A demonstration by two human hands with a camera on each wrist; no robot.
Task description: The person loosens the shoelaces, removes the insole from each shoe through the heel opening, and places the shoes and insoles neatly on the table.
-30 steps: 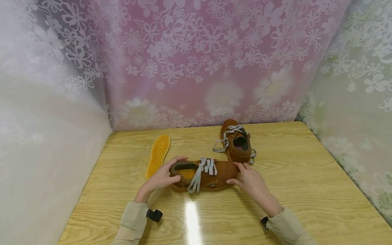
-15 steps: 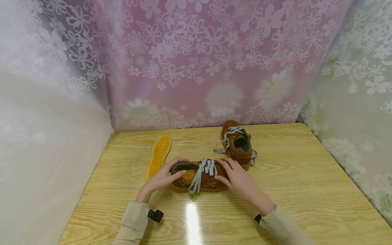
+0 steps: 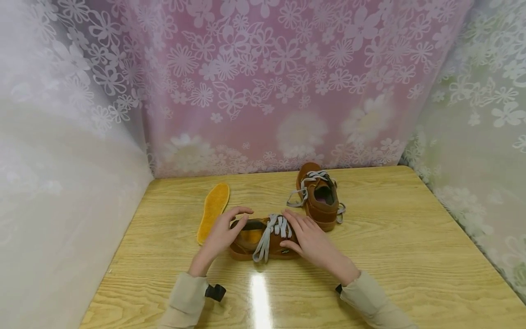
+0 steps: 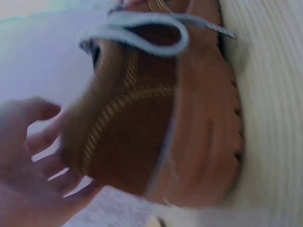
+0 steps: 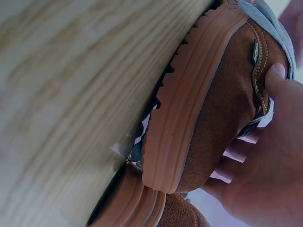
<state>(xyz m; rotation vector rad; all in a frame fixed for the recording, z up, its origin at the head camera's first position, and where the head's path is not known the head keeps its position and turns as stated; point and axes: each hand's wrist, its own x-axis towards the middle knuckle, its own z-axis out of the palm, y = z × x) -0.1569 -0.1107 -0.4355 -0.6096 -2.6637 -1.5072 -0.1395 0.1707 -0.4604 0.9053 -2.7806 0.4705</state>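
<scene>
A brown suede lace-up shoe (image 3: 263, 237) lies mid-table on the pale wooden table (image 3: 411, 256); the left hand (image 3: 223, 233) cups its heel, the right hand (image 3: 306, 237) clasps its toe; likely light, soft and grippy, best held by the firm sole.

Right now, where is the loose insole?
In the head view, the yellow insole lies flat on the wooden table, left of the shoe held by both hands, near the back-left corner.

A light wooden table (image 3: 411, 256) carries a brown suede shoe (image 3: 263, 240) near the middle, a second brown shoe (image 3: 318, 196) just beyond it to the right, and a yellow insole (image 3: 212, 211) at the far left.
</scene>
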